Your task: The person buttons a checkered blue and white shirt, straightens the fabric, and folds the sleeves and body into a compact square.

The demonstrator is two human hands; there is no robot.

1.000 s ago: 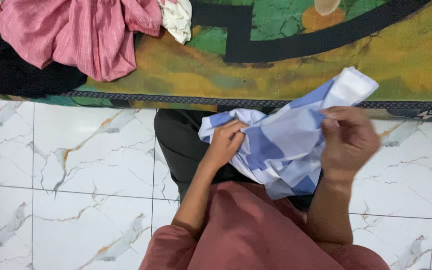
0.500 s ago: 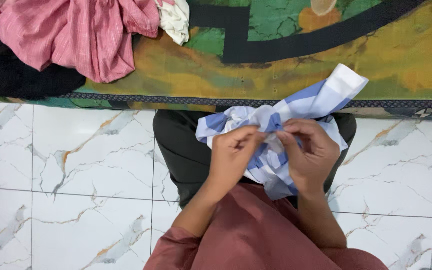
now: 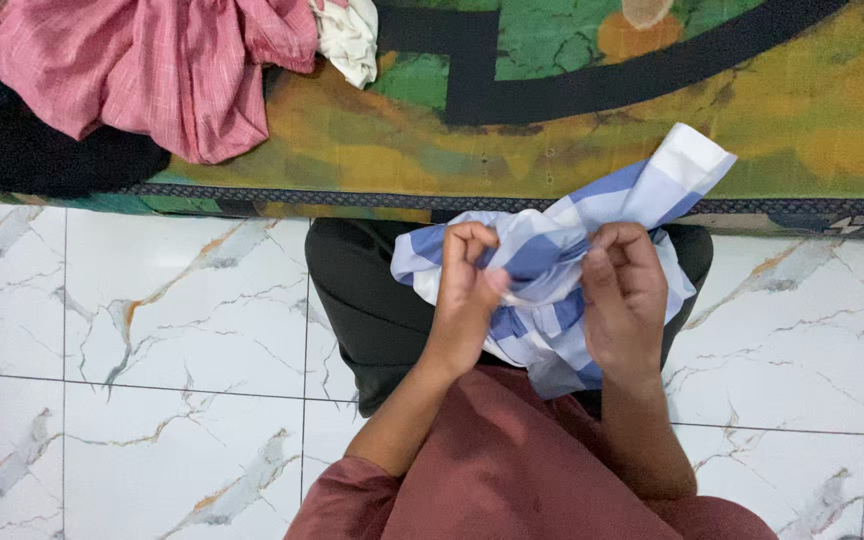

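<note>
Both hands, left hand [image 3: 467,290] and right hand [image 3: 624,295], pinch the blue-and-white cloth [image 3: 552,270] bunched over the lap, gathering its folds near the mat's front edge [image 3: 252,192].

Two bare hands show at the frame's centre, left hand [image 3: 465,300] and right hand [image 3: 624,300], sharing one crumpled blue-and-white checked cloth [image 3: 602,215]. Upper left lie three garments: one pink woven [image 3: 142,70], one black [image 3: 32,150], one cream [image 3: 352,40].

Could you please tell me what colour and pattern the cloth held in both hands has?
The cloth has blue and white blocks, seen in the head view.
</note>
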